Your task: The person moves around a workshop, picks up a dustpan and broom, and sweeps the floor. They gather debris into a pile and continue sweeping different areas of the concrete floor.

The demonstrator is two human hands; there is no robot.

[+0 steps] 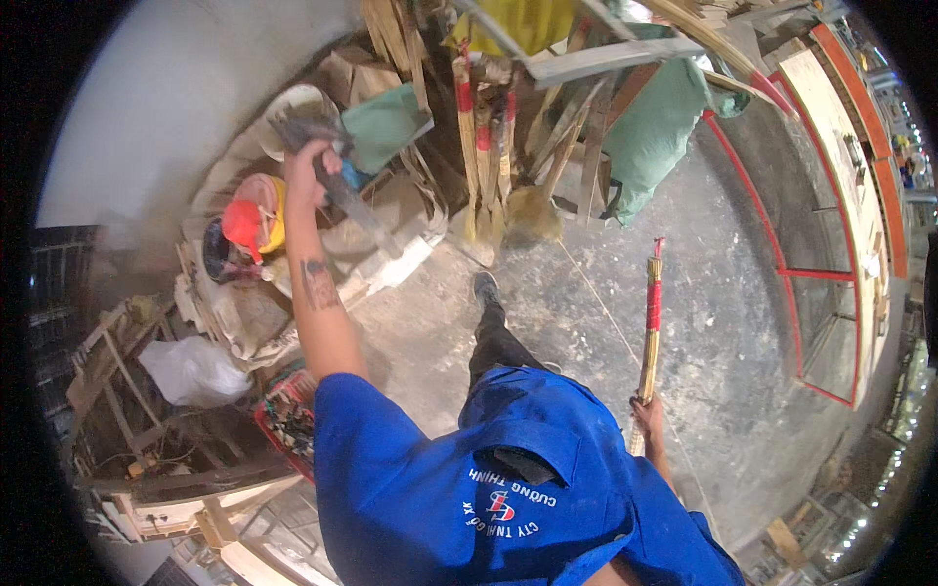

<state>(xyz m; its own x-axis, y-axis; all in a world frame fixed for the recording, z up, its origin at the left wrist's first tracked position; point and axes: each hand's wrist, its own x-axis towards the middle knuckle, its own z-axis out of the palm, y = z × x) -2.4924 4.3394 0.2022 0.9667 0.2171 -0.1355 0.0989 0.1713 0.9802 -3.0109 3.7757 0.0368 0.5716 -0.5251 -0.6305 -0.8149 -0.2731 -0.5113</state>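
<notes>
We count one red-banded stick [654, 311] gripped in our right hand [648, 416], long axis pointing ahead of it; left hand [311, 168] clutches one blurred tool [356, 204].

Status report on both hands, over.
Left hand: gripping blurred grey object. Right hand: holding red-banded stick. White bag at left, apart from both hands.

A pale grey, smooth wall [186, 127] occupies the upper left. The grey concrete floor [723, 322] shows whitish, blotchy patches and one thin, pale line. At right, a long, pale wooden surface [829, 132] adjoins a slim red frame [816, 274]; an orange strip [891, 210] runs alongside. Dark, barred structure [63, 273] at left rim. Small, bright white lights [852, 533] dot the lower right.
</notes>
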